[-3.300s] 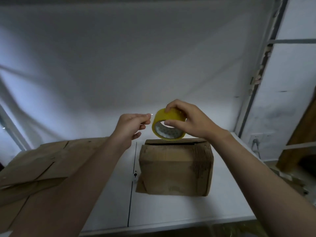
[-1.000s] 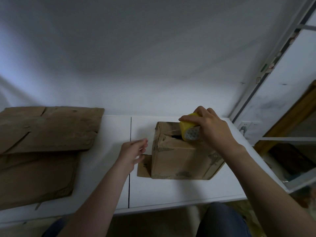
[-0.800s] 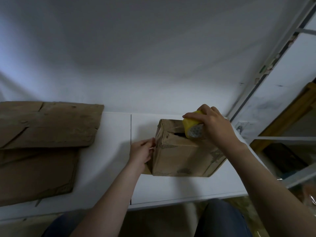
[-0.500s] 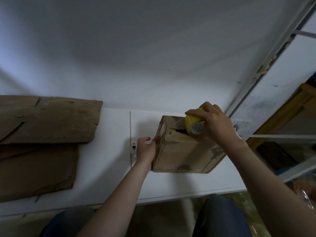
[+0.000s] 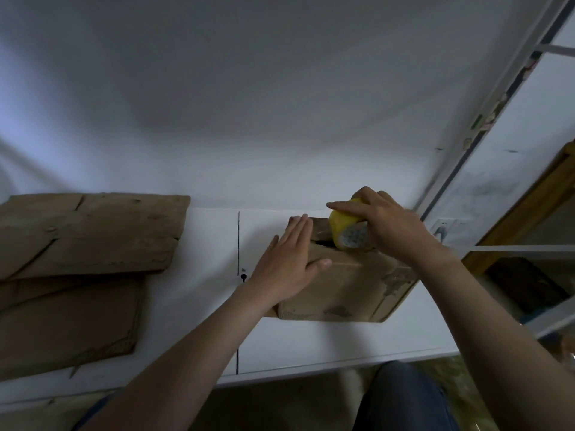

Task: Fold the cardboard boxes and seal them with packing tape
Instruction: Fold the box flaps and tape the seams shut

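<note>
A white counter (image 5: 193, 306) fills the lower middle, split by a dark vertical seam (image 5: 238, 237) with a small black keyhole-like mark (image 5: 243, 277) beside it. A plain white wall (image 5: 249, 104) rises behind. At right are a wall socket (image 5: 443, 227) and a wooden frame (image 5: 529, 206).

Your left hand (image 5: 286, 265) covers the top-left corner of the brown cardboard box (image 5: 348, 287); your right hand (image 5: 392, 228) hides part of the yellow tape roll (image 5: 343, 227). At left, the flattened brown cardboard sheets (image 5: 77, 244) run off-frame.

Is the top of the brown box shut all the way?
Not quite: the cardboard box shows a dark gap on top beside the yellow tape roll; the left hand presses there.
</note>
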Available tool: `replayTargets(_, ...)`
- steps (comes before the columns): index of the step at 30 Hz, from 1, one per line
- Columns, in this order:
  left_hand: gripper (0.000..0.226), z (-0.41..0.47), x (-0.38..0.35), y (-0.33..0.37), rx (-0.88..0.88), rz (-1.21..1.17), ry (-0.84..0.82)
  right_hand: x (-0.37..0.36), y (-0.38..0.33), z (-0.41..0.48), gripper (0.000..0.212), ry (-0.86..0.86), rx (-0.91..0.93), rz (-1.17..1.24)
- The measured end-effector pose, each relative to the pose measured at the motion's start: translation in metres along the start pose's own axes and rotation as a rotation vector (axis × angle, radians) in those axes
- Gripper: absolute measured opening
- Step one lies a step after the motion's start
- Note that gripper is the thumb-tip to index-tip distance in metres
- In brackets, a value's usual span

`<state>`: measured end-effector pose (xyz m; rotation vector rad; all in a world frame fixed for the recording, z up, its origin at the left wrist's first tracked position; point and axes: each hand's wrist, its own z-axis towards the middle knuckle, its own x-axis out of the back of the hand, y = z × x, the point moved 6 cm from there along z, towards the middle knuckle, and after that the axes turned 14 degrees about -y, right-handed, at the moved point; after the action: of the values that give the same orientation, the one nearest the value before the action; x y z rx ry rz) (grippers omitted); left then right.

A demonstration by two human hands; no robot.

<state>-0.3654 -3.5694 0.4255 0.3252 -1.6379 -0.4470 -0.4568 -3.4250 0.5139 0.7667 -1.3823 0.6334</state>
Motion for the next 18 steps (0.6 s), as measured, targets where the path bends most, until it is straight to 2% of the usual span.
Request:
replayTargets(2,0.087,0.004,-0.002,-0.003,0.053,0.155,-0.033,-0.004,0.007,-0.003,0.092,-0.001,0.042,0.045)
replayTargets(4,0.092,0.004,0.000,-0.004,0.093,0.276,-0.056,-0.010,0.019,-0.005,0.093,0.039,0.090,0.258)
replayTargets(6,0.098,0.002,0.003,-0.005,0.117,0.321,-0.076,-0.016,0.033,-0.009,0.087,0.091,0.134,0.520)
replayTargets(9,0.104,0.000,0.008,-0.004,0.141,0.366,-0.108,-0.015,0.041,-0.011,0.073,0.162,0.236,0.729)
replayTargets(13,0.103,0.002,0.010,0.006,0.163,0.410,-0.160,-0.010,0.044,-0.002,0.071,0.071,0.306,0.683)
replayTargets(18,0.114,0.002,0.012,0.005,0.207,0.414,-0.196,0.010,0.056,0.000,0.060,-0.013,0.288,0.336)
